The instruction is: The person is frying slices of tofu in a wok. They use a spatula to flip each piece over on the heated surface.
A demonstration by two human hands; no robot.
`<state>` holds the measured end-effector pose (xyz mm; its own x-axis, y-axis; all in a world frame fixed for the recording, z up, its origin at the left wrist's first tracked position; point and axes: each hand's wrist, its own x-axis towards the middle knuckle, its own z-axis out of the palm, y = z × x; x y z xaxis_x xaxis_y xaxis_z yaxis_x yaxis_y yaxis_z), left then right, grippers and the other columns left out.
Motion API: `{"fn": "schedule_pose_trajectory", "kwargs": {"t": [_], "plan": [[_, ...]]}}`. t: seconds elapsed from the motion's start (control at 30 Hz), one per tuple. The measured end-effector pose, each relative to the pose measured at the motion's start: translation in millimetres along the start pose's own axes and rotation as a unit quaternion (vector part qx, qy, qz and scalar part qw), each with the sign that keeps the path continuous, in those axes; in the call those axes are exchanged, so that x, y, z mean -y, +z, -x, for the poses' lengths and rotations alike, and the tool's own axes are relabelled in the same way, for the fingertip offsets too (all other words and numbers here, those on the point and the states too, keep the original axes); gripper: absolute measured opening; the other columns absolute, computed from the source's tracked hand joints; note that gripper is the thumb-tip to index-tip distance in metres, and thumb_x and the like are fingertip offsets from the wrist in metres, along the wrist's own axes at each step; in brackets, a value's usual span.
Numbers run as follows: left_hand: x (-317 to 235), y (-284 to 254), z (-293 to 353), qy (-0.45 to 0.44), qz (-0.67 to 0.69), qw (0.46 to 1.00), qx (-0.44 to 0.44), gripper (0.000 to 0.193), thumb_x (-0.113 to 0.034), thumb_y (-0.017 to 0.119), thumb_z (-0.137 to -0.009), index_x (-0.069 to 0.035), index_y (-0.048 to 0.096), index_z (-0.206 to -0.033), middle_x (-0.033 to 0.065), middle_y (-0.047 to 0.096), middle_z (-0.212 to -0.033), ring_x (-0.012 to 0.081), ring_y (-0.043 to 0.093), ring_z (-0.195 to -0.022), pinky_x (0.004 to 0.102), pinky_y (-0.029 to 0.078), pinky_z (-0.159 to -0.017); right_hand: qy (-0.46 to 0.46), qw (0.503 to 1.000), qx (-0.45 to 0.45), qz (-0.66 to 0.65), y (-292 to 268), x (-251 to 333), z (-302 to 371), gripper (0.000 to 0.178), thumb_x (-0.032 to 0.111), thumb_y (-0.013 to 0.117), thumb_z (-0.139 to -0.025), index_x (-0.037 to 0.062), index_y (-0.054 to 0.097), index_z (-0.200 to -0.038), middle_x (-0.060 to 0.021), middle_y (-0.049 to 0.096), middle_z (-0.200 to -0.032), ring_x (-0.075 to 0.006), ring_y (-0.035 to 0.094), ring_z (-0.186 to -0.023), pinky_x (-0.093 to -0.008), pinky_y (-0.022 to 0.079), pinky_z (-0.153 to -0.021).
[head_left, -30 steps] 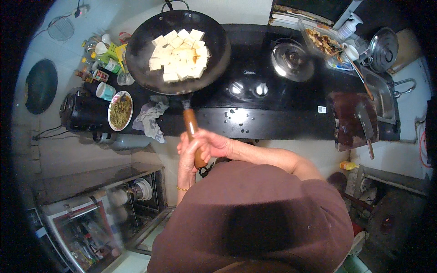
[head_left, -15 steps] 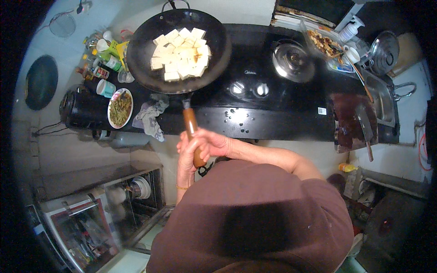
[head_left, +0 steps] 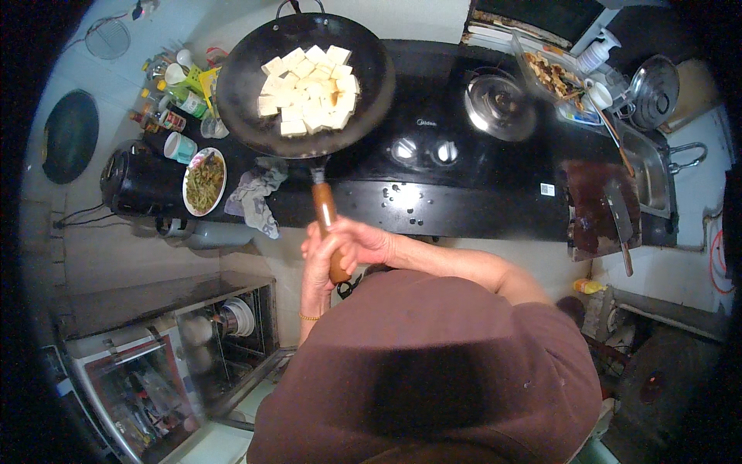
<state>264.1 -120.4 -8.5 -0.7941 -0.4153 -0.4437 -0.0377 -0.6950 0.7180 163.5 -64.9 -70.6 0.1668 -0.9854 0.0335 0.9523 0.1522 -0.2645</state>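
Observation:
A black wok [head_left: 239,116] with a long brown wooden handle [head_left: 324,203] sits over the left side of the stove. Cut white tofu pieces [head_left: 305,89] lie in its middle, with a brownish stain on some at the right. Around the lower part of the handle, my left hand [head_left: 318,263] is closed, a gold bracelet on its wrist. My right hand [head_left: 363,241] comes across from the right and grips the same handle, overlapping the left; some fingers of both are hidden.
Left of the wok are a grey cloth [head_left: 259,193], a plate of shredded greens [head_left: 205,182], a cup [head_left: 180,147] and several bottles [head_left: 182,99]. To the right stand a second burner [head_left: 500,104], a cleaver [head_left: 618,216] on a dark board [head_left: 583,232], and a sink [head_left: 649,174].

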Motion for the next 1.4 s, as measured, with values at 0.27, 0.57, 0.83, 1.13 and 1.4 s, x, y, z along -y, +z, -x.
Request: {"fn": "schedule_pose_trajectory", "kwargs": {"t": [0.27, 0.57, 0.83, 1.13, 1.4], "plan": [[1.9, -3.0, 2.1, 0.014, -0.007, 1.0, 0.006, 0.015, -0.007, 0.051, -0.084, -0.006, 0.044, -0.097, 0.003, 0.044, -0.063, 0.0125, 0.04, -0.039, 0.0261, 0.034, -0.031, -0.003, 1.0, 0.013, 0.004, 7.5, 0.9, 2.5, 0.039, 0.032, 0.062, -0.088, 0.0049, 0.052, -0.114, -0.0172, 0.06, -0.116, -0.0242, 0.058, -0.107, -0.0361, 0.044, -0.097], [3.3, -4.9, 1.2, 0.01, -0.015, 1.0, 0.001, 0.018, -0.008, 0.053, -0.084, -0.004, 0.043, -0.099, 0.0038, 0.044, -0.062, 0.0131, 0.041, -0.037, 0.0265, 0.035, -0.031, -0.004, 1.0, 0.009, 0.027, 0.4, -2.0, 0.3, 0.047, 0.036, 0.063, -0.084, 0.0049, 0.05, -0.116, -0.0196, 0.057, -0.118, -0.0277, 0.056, -0.111, -0.0412, 0.044, -0.099], [11.9, 4.7, -1.4, 0.022, -0.007, 1.0, -0.015, 0.02, -0.008, 0.053, -0.085, -0.005, 0.044, -0.102, 0.0038, 0.043, -0.06, 0.0141, 0.04, -0.038, 0.0272, 0.035, -0.032, -0.009, 1.0, 0.022, -0.011, -3.4, -0.1, 7.2, 0.041, 0.034, 0.059, -0.087, 0.0044, 0.051, -0.115, -0.0193, 0.058, -0.117, -0.0274, 0.056, -0.11, -0.0387, 0.043, -0.099], [16.0, 46.1, -4.5, 0.028, 0.028, 0.999, -0.031, 0.008, -0.009, 0.052, -0.086, -0.008, 0.044, -0.087, 0.0012, 0.042, -0.059, 0.0123, 0.039, -0.038, 0.0262, 0.033, -0.033, -0.023, 1.0, 0.013, -0.001, 0.6, 16.4, 29.0, 0.049, 0.039, 0.057, -0.086, 0.0029, 0.049, -0.118, -0.0188, 0.056, -0.119, -0.0294, 0.055, -0.113, -0.0426, 0.043, -0.099], [20.0, 69.6, -10.1, 0.042, 0.029, 0.998, -0.038, 0.01, -0.01, 0.053, -0.087, -0.009, 0.043, -0.082, 0.0006, 0.042, -0.058, 0.0114, 0.039, -0.039, 0.0254, 0.033, -0.034, -0.024, 1.0, -0.016, 0.011, 6.4, 30.9, 44.1, 0.05, 0.04, 0.056, -0.087, 0.0002, 0.051, -0.115, -0.02, 0.057, -0.117, -0.0286, 0.057, -0.11, -0.0399, 0.044, -0.097]]}}
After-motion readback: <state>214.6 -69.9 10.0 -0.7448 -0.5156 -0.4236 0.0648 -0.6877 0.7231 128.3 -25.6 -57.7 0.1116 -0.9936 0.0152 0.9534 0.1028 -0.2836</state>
